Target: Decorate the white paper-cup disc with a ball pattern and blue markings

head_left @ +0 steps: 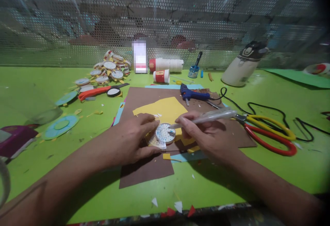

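Observation:
My right hand (198,130) grips a clear-barrelled pen (213,116) in a writing hold. Its tip meets the face of a small round white disc (164,132) marked with fine lines and blue specks. Curled round the disc's left side, my left hand (136,133) steadies it between thumb and fingers. A speckled, see-through piece (161,145) sticks out by the left thumb; its kind is unclear. Beneath lie a yellow sheet (165,105) and brown sheets (146,174).
A blue glue gun (194,93), scissors (270,133), and an orange-handled cutter (95,91) lie around the sheets. Behind are piled round discs (109,66), paper cups (162,76), a phone (140,57), an ink jar (193,71) and a bottle (239,68). Perforated mesh stands behind.

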Available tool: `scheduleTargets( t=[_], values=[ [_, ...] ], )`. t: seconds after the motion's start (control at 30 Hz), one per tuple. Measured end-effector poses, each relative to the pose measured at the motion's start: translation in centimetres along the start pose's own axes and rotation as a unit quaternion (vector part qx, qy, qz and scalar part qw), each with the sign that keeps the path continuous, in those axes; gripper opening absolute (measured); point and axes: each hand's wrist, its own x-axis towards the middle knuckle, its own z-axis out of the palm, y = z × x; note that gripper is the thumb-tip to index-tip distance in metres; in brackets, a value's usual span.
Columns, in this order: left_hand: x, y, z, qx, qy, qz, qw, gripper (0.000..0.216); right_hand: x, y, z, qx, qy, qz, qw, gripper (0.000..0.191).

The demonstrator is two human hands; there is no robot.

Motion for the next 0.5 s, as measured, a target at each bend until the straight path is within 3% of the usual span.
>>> scheduleTargets(
  t=[0.27, 0.5],
  values=[
    [0.17, 0.15, -0.20, 0.009, 0.004, 0.020, 1.000, 0.046, 0.08, -0.30, 0.60, -0.058, -0.019, -0.010, 0.998, 0.013],
    [0.01, 0.03, -0.01, 0.015, 0.017, 0.020, 1.000, 0.046, -0.02, 0.19, 0.99, -0.043, -0.036, 0.008, 0.998, 0.015]
  ],
)
